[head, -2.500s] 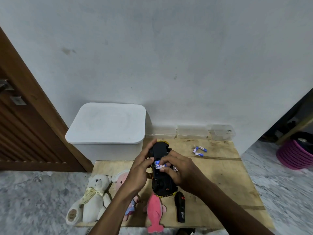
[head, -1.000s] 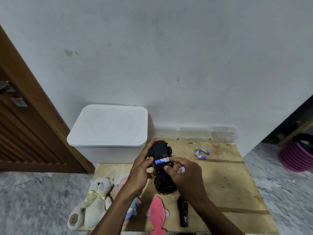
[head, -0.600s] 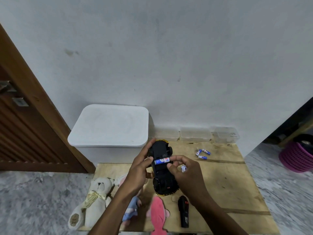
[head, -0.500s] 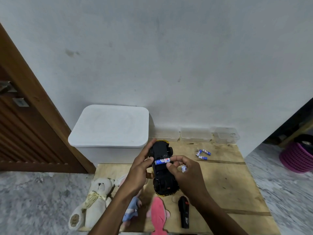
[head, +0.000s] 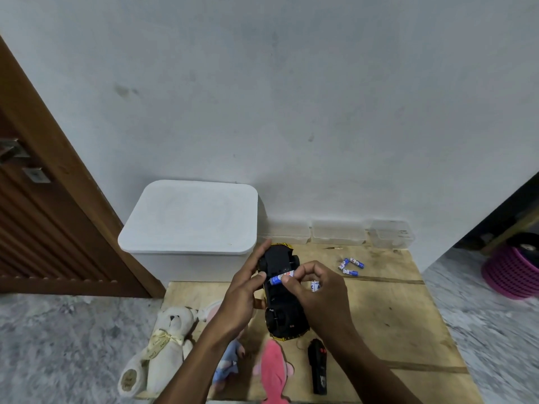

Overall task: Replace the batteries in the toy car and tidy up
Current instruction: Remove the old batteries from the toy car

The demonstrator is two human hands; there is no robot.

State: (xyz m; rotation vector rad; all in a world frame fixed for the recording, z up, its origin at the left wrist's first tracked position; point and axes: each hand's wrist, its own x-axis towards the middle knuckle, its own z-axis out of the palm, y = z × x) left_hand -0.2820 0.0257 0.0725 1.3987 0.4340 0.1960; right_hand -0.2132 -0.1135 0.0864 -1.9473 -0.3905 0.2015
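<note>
The black and yellow toy car (head: 282,304) lies upside down on the wooden board (head: 388,316), underside facing me. My left hand (head: 243,295) grips its left side. My right hand (head: 316,290) pinches a blue and white battery (head: 279,279) at the car's underside, with a second battery (head: 315,286) tucked in its fingers. A few loose batteries (head: 350,266) lie on the board to the right. A black remote control (head: 318,365) lies near the front edge.
A white lidded bin (head: 192,217) stands at the back left. Three clear small containers (head: 338,231) line the wall. A cream teddy bear (head: 163,345), a pink plush toy (head: 272,371) and another small plush lie at the front left. A wooden door (head: 38,223) is at the left, a purple basket (head: 513,272) at the right.
My right hand has lifted a battery out of the car's underside and holds it crosswise over the car. My left hand keeps its grip on the car.
</note>
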